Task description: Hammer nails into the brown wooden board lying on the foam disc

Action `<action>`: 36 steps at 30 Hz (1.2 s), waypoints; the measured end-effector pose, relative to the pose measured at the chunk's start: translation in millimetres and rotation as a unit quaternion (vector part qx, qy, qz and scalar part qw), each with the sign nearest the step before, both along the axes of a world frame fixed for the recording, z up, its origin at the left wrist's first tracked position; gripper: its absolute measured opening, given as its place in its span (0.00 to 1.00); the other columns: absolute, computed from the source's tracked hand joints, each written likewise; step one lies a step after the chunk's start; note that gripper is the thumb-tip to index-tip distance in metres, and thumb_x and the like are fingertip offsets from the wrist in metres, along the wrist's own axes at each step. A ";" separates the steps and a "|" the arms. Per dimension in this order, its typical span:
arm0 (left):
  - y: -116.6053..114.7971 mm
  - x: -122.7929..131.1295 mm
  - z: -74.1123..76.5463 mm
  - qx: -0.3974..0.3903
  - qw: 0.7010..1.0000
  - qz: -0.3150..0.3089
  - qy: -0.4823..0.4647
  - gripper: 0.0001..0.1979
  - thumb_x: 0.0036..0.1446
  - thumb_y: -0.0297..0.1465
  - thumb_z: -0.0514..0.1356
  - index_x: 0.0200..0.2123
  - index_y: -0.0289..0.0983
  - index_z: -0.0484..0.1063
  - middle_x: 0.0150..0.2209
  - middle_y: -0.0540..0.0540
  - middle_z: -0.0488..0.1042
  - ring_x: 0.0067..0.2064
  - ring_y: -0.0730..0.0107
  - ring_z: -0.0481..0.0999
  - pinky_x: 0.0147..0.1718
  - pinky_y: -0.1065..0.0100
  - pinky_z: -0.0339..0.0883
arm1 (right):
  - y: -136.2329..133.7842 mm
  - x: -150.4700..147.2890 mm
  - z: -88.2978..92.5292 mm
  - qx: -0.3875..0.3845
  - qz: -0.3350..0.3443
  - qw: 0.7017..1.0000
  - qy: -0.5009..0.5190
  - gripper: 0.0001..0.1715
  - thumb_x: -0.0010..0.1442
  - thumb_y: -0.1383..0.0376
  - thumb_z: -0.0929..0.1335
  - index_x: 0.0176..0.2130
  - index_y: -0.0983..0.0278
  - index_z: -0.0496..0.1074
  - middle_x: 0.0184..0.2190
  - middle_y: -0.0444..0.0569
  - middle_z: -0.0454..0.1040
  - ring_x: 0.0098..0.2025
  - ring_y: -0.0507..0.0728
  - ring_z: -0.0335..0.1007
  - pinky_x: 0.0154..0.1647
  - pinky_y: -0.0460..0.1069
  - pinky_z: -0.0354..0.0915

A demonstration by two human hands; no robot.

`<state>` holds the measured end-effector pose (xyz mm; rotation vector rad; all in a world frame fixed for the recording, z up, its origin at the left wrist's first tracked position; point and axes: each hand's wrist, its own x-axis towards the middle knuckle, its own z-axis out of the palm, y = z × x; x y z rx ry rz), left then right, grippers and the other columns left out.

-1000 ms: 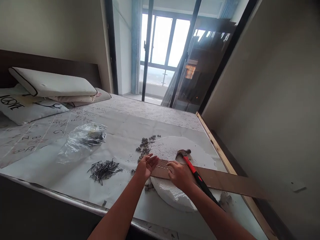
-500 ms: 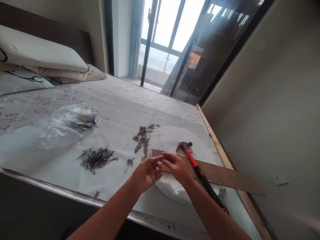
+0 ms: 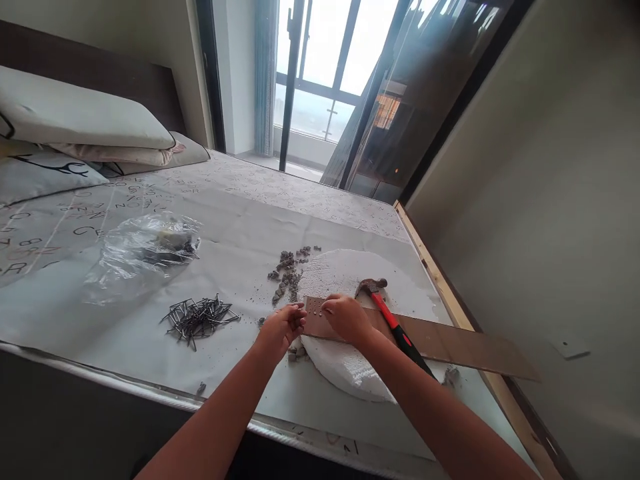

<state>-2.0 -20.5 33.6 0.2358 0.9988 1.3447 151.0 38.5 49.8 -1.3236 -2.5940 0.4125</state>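
Lying over white foam point(image 3: 340, 267) on the sheeted bed point(image 3: 350, 208), the board point(image 3: 463, 343) has a hammer point(image 3: 384, 309) across it; by its left end the left hand point(image 3: 284, 327) is half curled, the right hand point(image 3: 347, 317) bunches its fingers over it, and whether either pinches anything cannot be told; nails point(image 3: 200, 319) and a bag point(image 3: 137, 257) lie left, pillows point(image 3: 85, 110) farther back, glass doors point(image 3: 320, 47) beyond

Board point(image 3: 450, 341) brn; hammer point(image 3: 393, 327) red & blk (head point(image 3: 369, 285) brn); nails point(image 3: 200, 320) dk grey; mattress point(image 3: 65, 230) pale w/ letter print
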 end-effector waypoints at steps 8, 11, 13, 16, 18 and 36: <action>8.6 5.1 -17.9 -0.024 0.999 0.024 0.027 0.05 0.54 0.20 0.51 0.32 0.31 0.65 0.26 0.41 0.73 0.27 0.70 0.75 0.26 0.70 0.69 | 0.5 -21.5 4.9 0.059 0.108 0.968 -0.217 0.11 0.59 0.63 0.64 0.33 0.69 0.71 0.35 0.49 0.73 0.39 0.54 0.69 0.40 0.53 0.66; 10.3 3.2 -21.6 -0.021 0.999 0.019 0.018 0.04 0.53 0.20 0.52 0.32 0.31 0.65 0.25 0.42 0.73 0.27 0.69 0.75 0.26 0.70 0.70 | 0.2 -24.2 3.3 0.071 0.130 0.957 -0.248 0.11 0.59 0.63 0.64 0.34 0.69 0.70 0.36 0.49 0.73 0.39 0.54 0.69 0.39 0.53 0.67; 11.5 2.4 -23.9 -0.018 1.000 0.014 0.012 0.04 0.53 0.20 0.53 0.33 0.31 0.65 0.25 0.42 0.73 0.27 0.69 0.75 0.27 0.70 0.70 | -0.4 -26.0 0.7 0.077 0.142 0.952 -0.261 0.10 0.59 0.63 0.64 0.35 0.69 0.70 0.37 0.48 0.72 0.39 0.54 0.69 0.38 0.53 0.67; 12.6 2.4 -25.4 -0.018 1.000 0.012 0.015 0.04 0.53 0.20 0.53 0.32 0.32 0.64 0.24 0.42 0.73 0.27 0.69 0.75 0.27 0.70 0.71 | -1.8 -28.8 -4.3 0.079 0.154 0.947 -0.272 0.11 0.59 0.63 0.64 0.37 0.69 0.70 0.38 0.49 0.72 0.39 0.54 0.69 0.39 0.53 0.67; 12.6 2.7 -24.8 -0.022 0.999 0.014 0.023 0.04 0.53 0.20 0.52 0.32 0.32 0.64 0.24 0.42 0.73 0.26 0.70 0.75 0.27 0.70 0.71 | -2.9 -29.8 -6.5 0.080 0.160 0.945 -0.275 0.11 0.59 0.63 0.64 0.38 0.68 0.69 0.38 0.49 0.72 0.39 0.54 0.69 0.39 0.53 0.67; 9.8 1.3 -15.2 -0.041 0.998 -0.024 0.047 0.05 0.54 0.22 0.53 0.36 0.31 0.62 0.28 0.39 0.72 0.32 0.63 0.77 0.32 0.66 0.71 | 12.8 -21.4 45.7 0.106 0.119 0.960 -0.230 0.12 0.60 0.61 0.63 0.36 0.68 0.70 0.34 0.48 0.73 0.35 0.53 0.69 0.36 0.51 0.66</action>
